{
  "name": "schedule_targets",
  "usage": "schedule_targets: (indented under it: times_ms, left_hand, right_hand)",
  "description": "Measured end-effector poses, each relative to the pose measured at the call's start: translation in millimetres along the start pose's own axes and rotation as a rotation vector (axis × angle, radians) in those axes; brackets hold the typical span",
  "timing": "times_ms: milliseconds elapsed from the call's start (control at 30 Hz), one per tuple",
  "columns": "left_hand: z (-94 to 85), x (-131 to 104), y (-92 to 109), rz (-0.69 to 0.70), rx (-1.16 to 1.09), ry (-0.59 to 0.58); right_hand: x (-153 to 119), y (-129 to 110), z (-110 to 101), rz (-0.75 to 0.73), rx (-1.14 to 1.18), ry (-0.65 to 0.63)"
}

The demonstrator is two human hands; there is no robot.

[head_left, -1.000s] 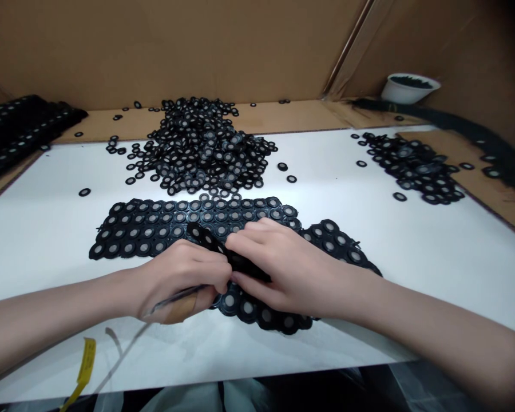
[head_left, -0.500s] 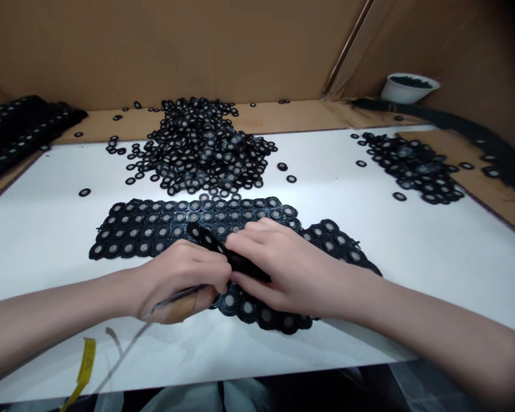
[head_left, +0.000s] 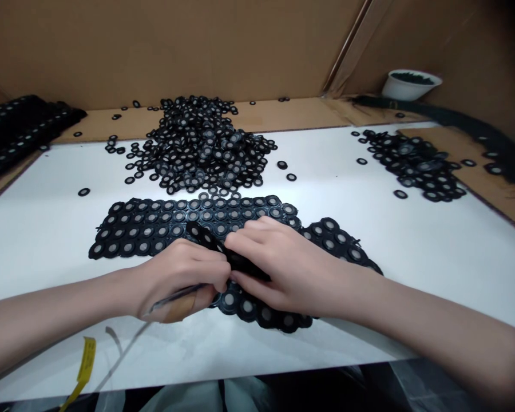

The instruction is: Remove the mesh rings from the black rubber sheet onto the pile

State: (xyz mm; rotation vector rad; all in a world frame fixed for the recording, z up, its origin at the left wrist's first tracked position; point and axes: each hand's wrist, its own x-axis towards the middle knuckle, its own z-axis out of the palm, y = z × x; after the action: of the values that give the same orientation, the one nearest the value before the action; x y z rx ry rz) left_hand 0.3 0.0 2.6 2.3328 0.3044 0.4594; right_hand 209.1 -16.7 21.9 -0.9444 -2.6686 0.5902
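Observation:
A black rubbery sheet of joined round pieces with pale grey centres (head_left: 248,306) lies under both hands, its middle folded up. My left hand (head_left: 184,274) is closed, with thumb and fingers pinching the sheet at the fold. A thin grey strip (head_left: 178,294) crosses that palm, beside a tan bandage-like patch (head_left: 182,308); I cannot tell what the strip is. My right hand (head_left: 278,263) grips the raised edge from the other side, thumb below and fingers above. The fingertips of both hands nearly meet. Behind them lies a flat sheet of the same pieces (head_left: 143,232).
Loose black rings (head_left: 201,149) form a large heap at the back, with a smaller pile (head_left: 416,166) at right. Dark sheets (head_left: 17,131) are stacked at far left. A white bowl (head_left: 405,91) stands by the cardboard wall (head_left: 175,46). A yellow tag (head_left: 86,360) hangs at front left.
Both hands keep the same grip on the folded sheet, with almost no movement. The view has shifted very slightly.

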Motion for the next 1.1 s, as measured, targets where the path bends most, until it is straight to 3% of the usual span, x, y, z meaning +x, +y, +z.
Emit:
schedule_targets:
  times_ms: [1100]
  left_hand:
    - [0.4,-0.5,-0.3,0.012,-0.01,0.0]
  right_hand:
    - [-0.3,-1.9,-0.8,-0.003,-0.012,-0.005]
